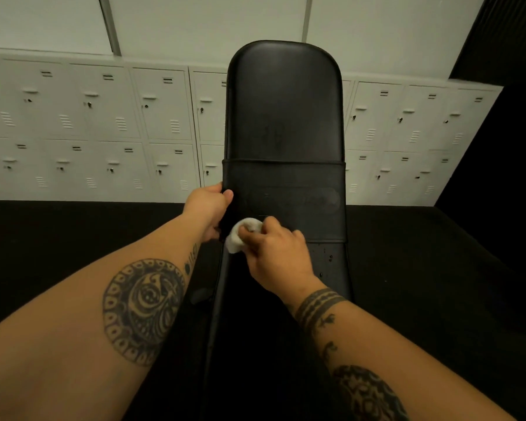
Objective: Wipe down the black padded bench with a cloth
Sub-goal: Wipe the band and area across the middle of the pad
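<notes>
The black padded bench (284,117) runs up the middle of the view, its backrest raised and its rounded top at the far end. A darker band crosses the pad at mid height. My right hand (278,253) presses a small white cloth (240,235) against the pad near its left edge, just below that band. My left hand (208,208) grips the left edge of the bench beside the cloth, thumb on the pad's face. The lower part of the pad shows a few small specks to the right of my right hand.
White metal lockers (104,132) in two rows line the wall behind the bench on both sides. The floor (73,232) is black. A dark wall (498,147) stands at the right.
</notes>
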`<state>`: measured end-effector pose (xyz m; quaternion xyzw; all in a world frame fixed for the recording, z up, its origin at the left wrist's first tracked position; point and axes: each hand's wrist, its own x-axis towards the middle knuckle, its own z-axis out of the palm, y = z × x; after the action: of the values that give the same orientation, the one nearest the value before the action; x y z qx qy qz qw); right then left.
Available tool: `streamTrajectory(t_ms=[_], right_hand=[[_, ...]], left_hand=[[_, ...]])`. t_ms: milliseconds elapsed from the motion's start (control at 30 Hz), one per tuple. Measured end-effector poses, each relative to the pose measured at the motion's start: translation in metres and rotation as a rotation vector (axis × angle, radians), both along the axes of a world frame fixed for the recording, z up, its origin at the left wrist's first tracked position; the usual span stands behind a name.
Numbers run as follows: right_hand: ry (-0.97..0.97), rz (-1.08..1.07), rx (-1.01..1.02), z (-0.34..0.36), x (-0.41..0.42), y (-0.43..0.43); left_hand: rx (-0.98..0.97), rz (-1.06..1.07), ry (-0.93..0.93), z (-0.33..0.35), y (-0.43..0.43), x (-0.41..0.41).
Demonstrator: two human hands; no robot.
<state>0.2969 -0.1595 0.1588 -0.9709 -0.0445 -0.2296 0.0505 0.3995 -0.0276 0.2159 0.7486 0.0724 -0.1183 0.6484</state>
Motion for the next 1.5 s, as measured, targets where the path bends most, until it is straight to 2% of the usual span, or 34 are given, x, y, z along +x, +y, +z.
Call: streamTrajectory(t_ms=[133,233,367,467,533,600,700,767,833,933,1033,1200,1233,1267,1400,1500], right_hand=[[-0.013,-0.230,0.223,0.001,-0.005,-0.046],[-0.008,-0.319,0.351,0.011,0.009,-0.029],[-0.003,-0.127,0.171,0.007,0.014,0.017],[0.003,0.016,-0.018,0.000,-0.003,0.003],[0.003,0.009,-0.054,-0.005,-0.015,-0.024],[-0.008,-0.103,0.006,-0.005,-0.022,-0.057],[0.009,-0.328,0.137,0.003,-0.029,-0.090],[-0.019,-0.432,0.253,0.010,-0.023,-0.095],[-0.051,-0.488,0.367,0.018,-0.010,-0.089],[-0.097,-0.516,0.518,0.032,0.020,-0.074],[-0.112,-0.478,0.480,0.044,0.038,-0.056],[-0.098,-0.094,0.030,0.022,0.016,-0.038],[-0.110,-0.071,-0.013,0.016,0.011,-0.043],[-0.125,-0.093,-0.003,0.015,0.010,-0.052],[-0.094,-0.404,0.208,0.045,0.036,-0.071],[-0.088,-0.349,0.210,0.066,0.064,-0.035]], left_hand=[[-0.038,-0.030,0.030,0.000,0.002,-0.002],[-0.050,-0.027,0.036,-0.002,0.001,-0.002],[-0.017,-0.013,0.026,0.001,-0.002,-0.005],[-0.020,-0.003,0.033,0.004,0.000,-0.005],[-0.018,0.009,0.042,0.005,-0.001,-0.005],[0.122,0.032,-0.069,0.007,-0.001,-0.009],[0.544,0.030,-0.435,0.011,-0.002,-0.014],[0.724,-0.040,-0.663,0.017,-0.001,-0.014],[0.970,-0.205,-0.722,0.022,-0.004,-0.010],[1.249,-0.380,-0.634,0.027,-0.008,-0.003],[1.351,-0.418,-0.608,0.031,-0.007,0.001],[1.436,-0.448,-0.533,0.042,-0.012,-0.003],[1.453,-0.453,-0.524,0.044,-0.012,-0.004],[1.470,-0.451,-0.522,0.045,-0.013,-0.006],[1.452,-0.418,-0.557,0.040,-0.013,-0.011],[1.405,-0.403,-0.588,0.038,-0.011,-0.011]])
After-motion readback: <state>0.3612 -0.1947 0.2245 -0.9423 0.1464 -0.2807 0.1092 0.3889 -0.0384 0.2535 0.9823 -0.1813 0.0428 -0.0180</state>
